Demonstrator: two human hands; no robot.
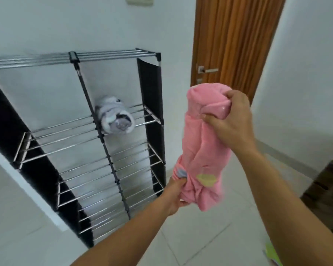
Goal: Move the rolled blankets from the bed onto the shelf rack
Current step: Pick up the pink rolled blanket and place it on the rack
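My right hand (232, 123) grips the upper end of the rolled pink fleece blanket (202, 150), fingers curled tight into its folds, while my left hand (174, 196) pinches its lower end; the roll hangs near-upright in mid-air, clear of all surfaces. The chrome-rail shelf rack with black fabric sides (112, 150) stands left, apart from the roll, holding a rolled grey-white blanket (114, 118) on an upper tier. Pale tiled floor (210, 239), white walls and a brown wooden door (235, 41) bound the space.
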